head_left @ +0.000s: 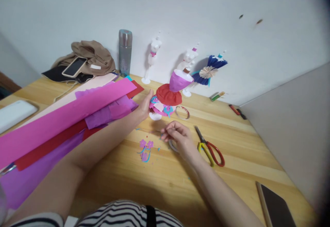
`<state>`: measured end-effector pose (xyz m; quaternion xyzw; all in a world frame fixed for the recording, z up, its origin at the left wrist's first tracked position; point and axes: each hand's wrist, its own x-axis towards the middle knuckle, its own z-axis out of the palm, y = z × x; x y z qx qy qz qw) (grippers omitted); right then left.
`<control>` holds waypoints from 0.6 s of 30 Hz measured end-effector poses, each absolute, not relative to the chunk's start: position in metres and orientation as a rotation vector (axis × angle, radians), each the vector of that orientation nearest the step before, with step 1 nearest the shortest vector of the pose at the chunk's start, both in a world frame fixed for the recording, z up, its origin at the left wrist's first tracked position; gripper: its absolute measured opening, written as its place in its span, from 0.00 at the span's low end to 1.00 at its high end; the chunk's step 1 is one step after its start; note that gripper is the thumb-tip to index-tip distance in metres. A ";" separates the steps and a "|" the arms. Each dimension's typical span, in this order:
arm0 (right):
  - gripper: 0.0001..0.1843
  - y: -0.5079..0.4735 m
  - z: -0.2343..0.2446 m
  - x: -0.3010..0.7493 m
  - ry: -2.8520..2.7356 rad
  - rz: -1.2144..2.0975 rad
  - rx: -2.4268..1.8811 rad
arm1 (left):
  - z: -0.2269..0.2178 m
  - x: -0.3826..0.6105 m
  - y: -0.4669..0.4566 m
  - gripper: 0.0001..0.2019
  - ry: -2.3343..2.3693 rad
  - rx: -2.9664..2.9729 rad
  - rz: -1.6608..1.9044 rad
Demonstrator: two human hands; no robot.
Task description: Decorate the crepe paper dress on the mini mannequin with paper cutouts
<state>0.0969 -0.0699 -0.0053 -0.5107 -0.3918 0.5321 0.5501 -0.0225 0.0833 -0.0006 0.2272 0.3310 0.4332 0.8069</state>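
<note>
A miniature dress form (177, 89) wears a paper dress with a purple top, a red ruffled skirt and a pink hem trimmed with flowers and blue bits. At the left side of that hem is my left hand (146, 106), thumb up, its other fingers partly hidden behind the paper. My right hand (178, 135) hovers over the table in front of the dress, fingertips pinched together; anything between them is too small to make out. Purple paper flowers (144, 144) and thin blue strips lie left of it. Partly under that hand is a tape roll (172, 146).
Open scissors (206, 148) lie to the right, near a phone (275, 204). Another tape roll (183, 112) rests beside the dress. Coloured paper sheets (103, 106) cover the left side. Behind stand a thermos (125, 53), a bare white dress form (154, 53) and a blue paper dress (212, 69).
</note>
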 end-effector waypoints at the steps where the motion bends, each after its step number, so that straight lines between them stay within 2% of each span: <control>1: 0.12 -0.071 -0.001 0.101 -0.944 1.204 -1.214 | 0.000 -0.023 0.082 0.24 0.724 0.508 0.910; 4: 0.12 -0.067 0.012 0.112 -0.970 0.994 -1.210 | 0.003 -0.024 0.079 0.28 0.756 0.533 0.902; 8: 0.11 -0.055 0.022 0.117 -0.966 0.841 -1.198 | -0.001 -0.033 0.069 0.26 0.845 0.437 1.047; 12: 0.11 -0.045 0.023 0.116 -0.943 0.774 -1.245 | -0.004 -0.046 0.042 0.17 1.023 0.320 0.990; 16: 0.10 -0.039 0.020 0.117 -0.987 0.768 -1.298 | -0.002 -0.044 0.007 0.07 0.990 0.308 0.894; 18: 0.09 -0.038 0.019 0.118 -1.037 0.722 -1.303 | 0.000 -0.038 -0.004 0.06 0.939 0.327 0.916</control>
